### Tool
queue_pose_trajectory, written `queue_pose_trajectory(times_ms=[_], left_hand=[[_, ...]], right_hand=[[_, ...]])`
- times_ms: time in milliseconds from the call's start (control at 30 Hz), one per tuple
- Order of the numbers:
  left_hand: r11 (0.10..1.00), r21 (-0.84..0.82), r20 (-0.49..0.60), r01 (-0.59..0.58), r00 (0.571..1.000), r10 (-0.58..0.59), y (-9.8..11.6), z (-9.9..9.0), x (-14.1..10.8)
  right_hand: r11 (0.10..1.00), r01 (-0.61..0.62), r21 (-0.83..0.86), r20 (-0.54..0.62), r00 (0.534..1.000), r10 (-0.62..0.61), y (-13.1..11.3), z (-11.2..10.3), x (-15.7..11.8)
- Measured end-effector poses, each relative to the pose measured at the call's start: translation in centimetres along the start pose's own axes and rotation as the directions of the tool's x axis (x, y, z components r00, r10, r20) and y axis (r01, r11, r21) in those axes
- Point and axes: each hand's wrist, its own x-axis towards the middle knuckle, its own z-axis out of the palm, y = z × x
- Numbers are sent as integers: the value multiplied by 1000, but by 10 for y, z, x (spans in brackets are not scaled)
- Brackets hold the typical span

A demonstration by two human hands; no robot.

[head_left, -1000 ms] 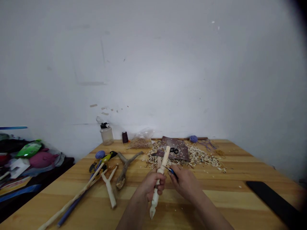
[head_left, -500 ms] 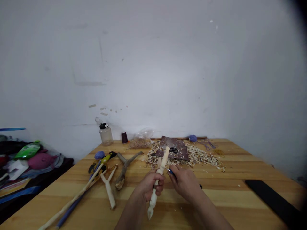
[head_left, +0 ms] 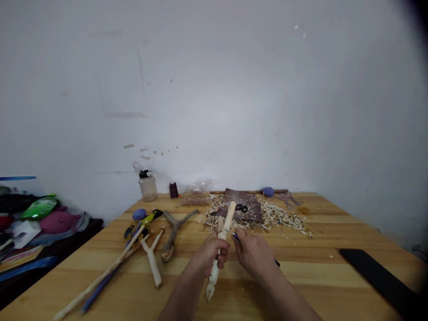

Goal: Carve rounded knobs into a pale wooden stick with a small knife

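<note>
The head view looks down a table [head_left: 334, 263] of pale, glossy, straight-grained wood, with a white scuffed wall [head_left: 234, 89] behind it. Near the middle, the left hand [head_left: 210, 256] is closed firmly around a peeled, cream-coloured carved stick [head_left: 227, 223]. The stick's smooth, rounded upper end rises above the fist with a shorter prong beside it, while its lower end, turned in knobbly rings and tapering to a point, hangs below the hand over the table. The right hand [head_left: 252, 256] is curled shut, just beside the stick, around a small knife [head_left: 236, 237] with a blue-and-black handle. Its fingers hide most of the knife, and I cannot tell whether the blade touches the wood. Beyond the hands, a heap of curly wood shavings [head_left: 284, 220] surrounds a dark brown sheet [head_left: 245, 209] carrying black-handled scissors [head_left: 241, 208]. To the left lie a gnarled forked branch [head_left: 174, 236], a peeled forked stick [head_left: 152, 261], a long slender peeled stick [head_left: 100, 276] and a yellow-and-black tool [head_left: 150, 217]. Along the far edge stand a clear plastic bottle [head_left: 148, 187] with a black cap and a dark thread spool [head_left: 173, 190]. A long black strip [head_left: 381, 276] lies at right.
</note>
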Motion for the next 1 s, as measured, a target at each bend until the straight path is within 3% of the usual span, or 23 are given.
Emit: queue_pose_trajectory(times_ms=[433,533,633,767,833,933,1000], left_hand=[[925,352,-204,-142,953,224,-9,10,8],[873,452,-286,-183,897,336,-12,9,12],[798,549,-344,-248,803,487,-14,10,11],[708,689,-387,-157,746,542,-11,12,9],[740,652,-384,-164,770,509,-10,12,10],[894,395,-315,-214,882,350,-11,10,13],[954,214,-246,-212,933,263,-12,8,14]], right_hand=[[994,-26,105,13,1000,24,1,7,0],[989,-35,142,9,999,34,1,10,1],[982,-54,182,10,999,53,0,12,2],[941,-64,331,5,998,66,1,9,2],[876,-33,482,-45,997,62,3,6,2],[774,4,633,-134,986,104,9,3,3],[780,-24,625,-125,983,131,14,4,4]])
